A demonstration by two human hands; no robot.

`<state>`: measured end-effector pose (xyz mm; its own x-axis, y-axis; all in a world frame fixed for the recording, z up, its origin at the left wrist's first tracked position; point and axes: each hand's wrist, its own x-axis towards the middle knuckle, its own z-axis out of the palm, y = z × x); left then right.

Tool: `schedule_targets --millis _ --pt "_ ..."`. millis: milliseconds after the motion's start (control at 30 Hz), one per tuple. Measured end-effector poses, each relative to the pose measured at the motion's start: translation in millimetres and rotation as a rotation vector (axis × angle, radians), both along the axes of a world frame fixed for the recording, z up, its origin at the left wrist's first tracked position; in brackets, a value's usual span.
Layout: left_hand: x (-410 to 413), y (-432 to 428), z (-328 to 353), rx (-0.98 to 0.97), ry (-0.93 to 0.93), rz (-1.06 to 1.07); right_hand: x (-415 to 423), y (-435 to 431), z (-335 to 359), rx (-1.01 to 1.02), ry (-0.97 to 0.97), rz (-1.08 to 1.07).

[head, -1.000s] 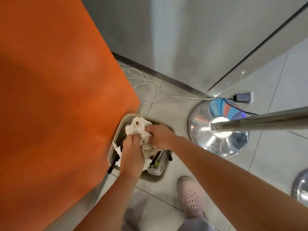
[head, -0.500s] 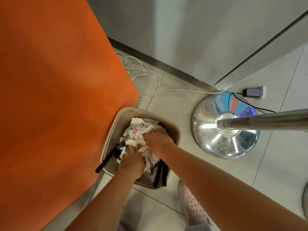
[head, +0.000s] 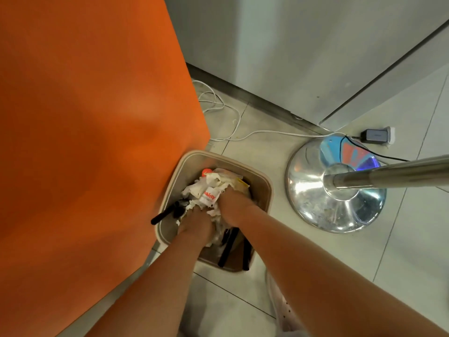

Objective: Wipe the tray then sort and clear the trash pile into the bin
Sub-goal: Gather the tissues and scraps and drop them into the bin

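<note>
A beige square bin (head: 265, 181) stands on the tiled floor beside the orange table (head: 85, 142). It is full of crumpled white paper (head: 209, 189), with an orange cap and black sticks (head: 168, 212) poking over its left rim. Both my hands are down inside the bin. My left hand (head: 197, 226) and my right hand (head: 233, 206) have their fingers dug into the paper wad and curled round it. The fingertips are hidden in the trash. No tray is in view.
A shiny metal stand base (head: 335, 198) with its pole (head: 401, 173) sits right of the bin. A white cable (head: 233, 122) and a charger (head: 376, 136) lie by the grey wall. My light shoe (head: 284, 310) is just behind the bin.
Both hands have gone down with the paper wad from above the rim into the bin. The view has moved closer to the bin.
</note>
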<state>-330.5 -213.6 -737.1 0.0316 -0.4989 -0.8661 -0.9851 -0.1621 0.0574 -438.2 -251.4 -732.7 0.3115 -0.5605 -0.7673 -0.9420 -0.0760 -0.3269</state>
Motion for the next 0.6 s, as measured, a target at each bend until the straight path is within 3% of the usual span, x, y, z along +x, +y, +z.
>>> schedule_targets --millis 233,367,600 --pt "0 -11 95 -0.095 0.143 0.053 -22 4 97 0.059 -0.025 0.002" --pt "3 -16 167 -0.179 0.227 0.211 -24 3 162 0.016 -0.055 -0.098" --pt "-1 -3 335 -0.431 0.378 0.474 -17 21 315 -0.162 -0.395 -0.419"
